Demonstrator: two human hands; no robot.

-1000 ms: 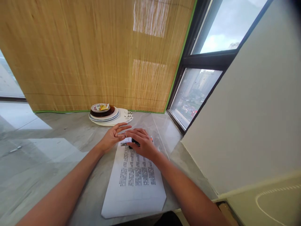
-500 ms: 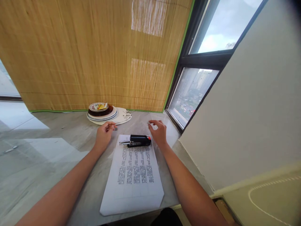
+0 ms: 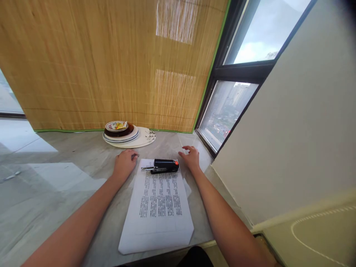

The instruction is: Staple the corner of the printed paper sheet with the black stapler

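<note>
- Left hand [image 3: 124, 163]: curled, pinching a small grey piece [image 3: 135, 156].
- Right hand [image 3: 191, 157]: open, flat, empty.
- Stapler [image 3: 162, 165]: between both hands, atop printed sheets [image 3: 160, 207].
- Risk: a nudging wrist would likely skew the loose sheets.

The head camera looks forward and down, close over the table [image 3: 69, 174].

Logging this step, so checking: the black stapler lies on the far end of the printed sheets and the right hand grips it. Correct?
Not quite. The head view shows the black stapler on the far end of the printed sheets, but the right hand lies open beside it, not gripping it.
</note>
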